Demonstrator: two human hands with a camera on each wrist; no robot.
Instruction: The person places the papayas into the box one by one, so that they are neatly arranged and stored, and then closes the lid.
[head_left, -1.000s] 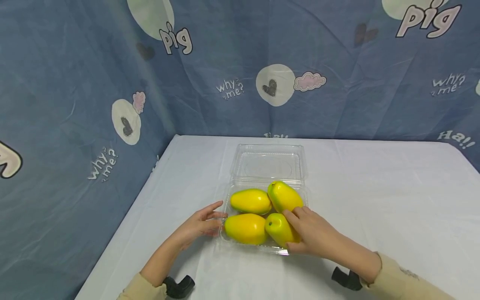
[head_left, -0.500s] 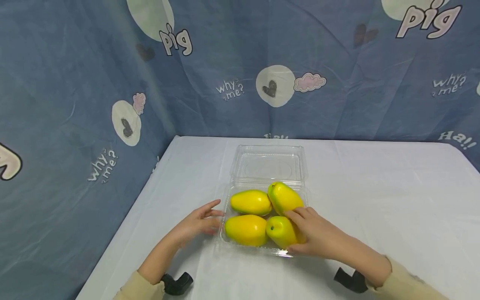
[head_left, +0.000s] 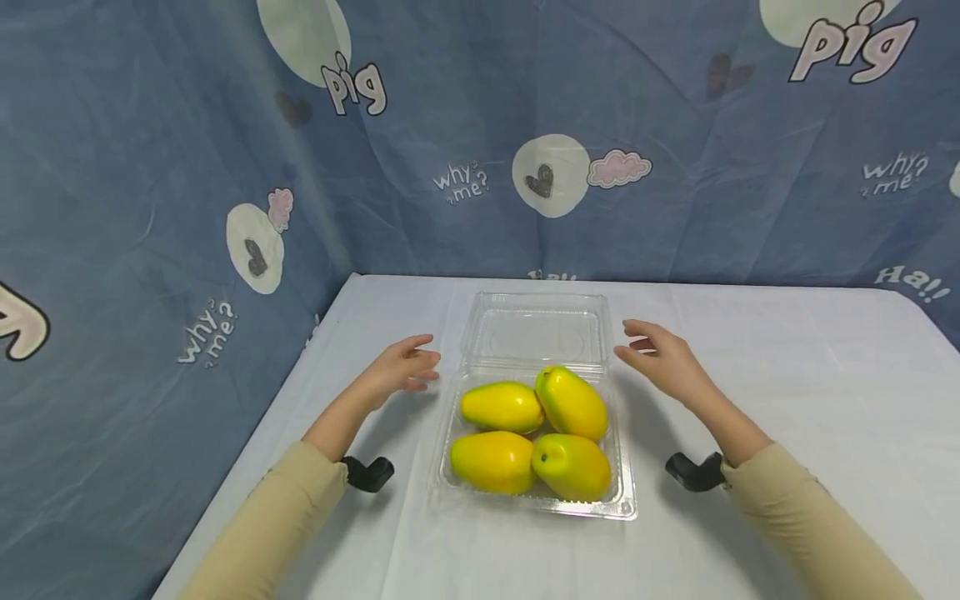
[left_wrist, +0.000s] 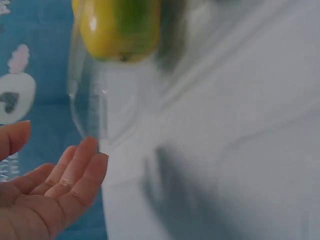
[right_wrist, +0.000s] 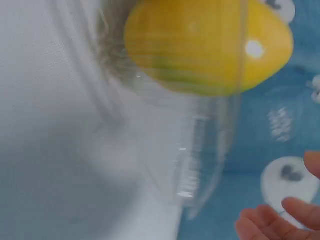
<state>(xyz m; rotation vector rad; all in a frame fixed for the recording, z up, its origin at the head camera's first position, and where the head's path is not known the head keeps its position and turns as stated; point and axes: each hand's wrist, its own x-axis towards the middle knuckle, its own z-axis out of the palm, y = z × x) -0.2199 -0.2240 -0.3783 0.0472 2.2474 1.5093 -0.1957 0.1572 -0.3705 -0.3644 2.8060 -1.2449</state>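
Several yellow-green mangoes (head_left: 492,462) lie in two rows in the base of a clear plastic clamshell box (head_left: 624,503), seen in the head view. Its lid (head_left: 536,331) is folded back, away from the person. My left hand (head_left: 397,369) is raised left of the box near the hinge, fingers relaxed, holding nothing. On the other side, my right hand (head_left: 663,360) hovers beside the lid with loosely bent fingers and no object in them. A mango (left_wrist: 120,27) shows in the left wrist view, and another mango (right_wrist: 205,45), blurred, in the right wrist view.
A white cloth covers the table (head_left: 787,400). Behind it and to the left hangs a blue printed curtain (head_left: 420,100). Black wrist mounts (head_left: 369,474) stick out from both sleeves.
My right hand has let go of the front right mango and moved up and away to the lid's right side. The left hand has moved farther back along the box's left side.
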